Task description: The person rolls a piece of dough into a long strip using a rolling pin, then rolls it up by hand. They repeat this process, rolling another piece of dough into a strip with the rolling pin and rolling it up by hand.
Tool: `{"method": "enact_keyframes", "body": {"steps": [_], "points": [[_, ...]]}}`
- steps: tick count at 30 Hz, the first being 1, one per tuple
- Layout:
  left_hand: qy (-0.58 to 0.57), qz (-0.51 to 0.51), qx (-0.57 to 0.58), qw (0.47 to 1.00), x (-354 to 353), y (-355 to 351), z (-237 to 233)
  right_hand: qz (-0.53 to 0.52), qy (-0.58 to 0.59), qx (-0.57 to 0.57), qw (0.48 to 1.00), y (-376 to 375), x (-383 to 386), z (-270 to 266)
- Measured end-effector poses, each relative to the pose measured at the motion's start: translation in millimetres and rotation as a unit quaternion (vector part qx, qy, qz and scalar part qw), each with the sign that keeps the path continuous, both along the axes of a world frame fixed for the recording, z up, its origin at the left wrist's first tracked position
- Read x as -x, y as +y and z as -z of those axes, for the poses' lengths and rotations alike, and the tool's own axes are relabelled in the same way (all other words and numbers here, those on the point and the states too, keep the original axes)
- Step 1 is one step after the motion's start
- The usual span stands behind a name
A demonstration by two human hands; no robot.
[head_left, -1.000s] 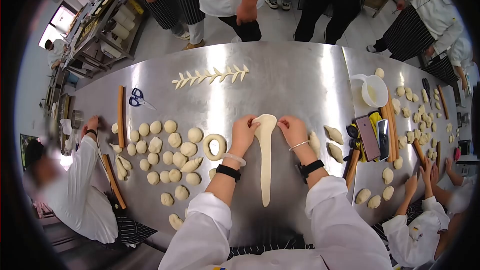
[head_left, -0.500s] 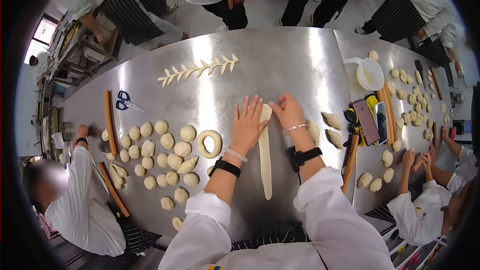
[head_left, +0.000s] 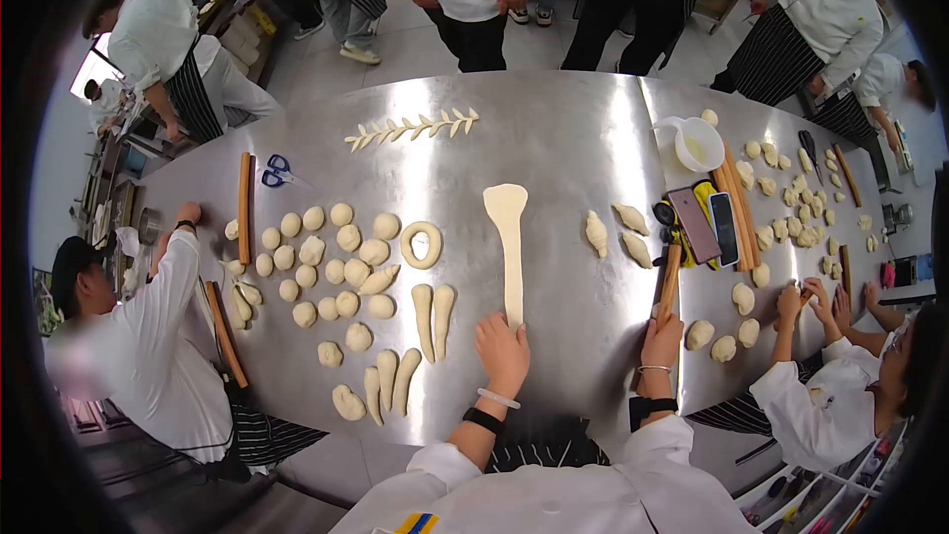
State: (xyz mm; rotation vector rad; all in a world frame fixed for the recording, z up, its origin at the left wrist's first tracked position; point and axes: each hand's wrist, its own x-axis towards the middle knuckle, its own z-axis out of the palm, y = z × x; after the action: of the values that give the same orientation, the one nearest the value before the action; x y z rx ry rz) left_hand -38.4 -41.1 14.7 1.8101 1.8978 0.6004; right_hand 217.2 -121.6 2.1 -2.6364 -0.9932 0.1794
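Evidently mid-shaping, the left hand point(head_left: 504, 351), fingers together, pins the near tip of the dough strip point(head_left: 508, 237) at mid-table while the right hand point(head_left: 660, 344) curls round the rolling pin point(head_left: 671, 282); rolling flatter would need even pressure.

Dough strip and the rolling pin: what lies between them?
In the head view, three small shaped dough rolls lie on the table between dough strip and rolling pin.

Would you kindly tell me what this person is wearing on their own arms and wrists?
Both arms are in white sleeves. The left hand has a pale bangle and a black band at its wrist; the right hand has a thin silver bracelet and a black watch.
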Motion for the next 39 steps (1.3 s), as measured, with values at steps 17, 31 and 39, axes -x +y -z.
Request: {"method": "enact_keyframes", "body": {"steps": [17, 31, 39], "points": [[0.008, -0.04, 0.097, 0.994, -6, -29, 19, -0.434, 0.015, -0.035, 0.9, 97, 99, -17], [-0.513, -0.144, 0.378, 0.757, 20, -46, -18, -0.581, -0.015, 0.014, 0.813, 121, 152, -23], [-0.497, -0.146, 0.43, 0.74, 33, -61, 6, -0.533, 0.147, 0.037, 0.832, 67, 158, -25]]}}
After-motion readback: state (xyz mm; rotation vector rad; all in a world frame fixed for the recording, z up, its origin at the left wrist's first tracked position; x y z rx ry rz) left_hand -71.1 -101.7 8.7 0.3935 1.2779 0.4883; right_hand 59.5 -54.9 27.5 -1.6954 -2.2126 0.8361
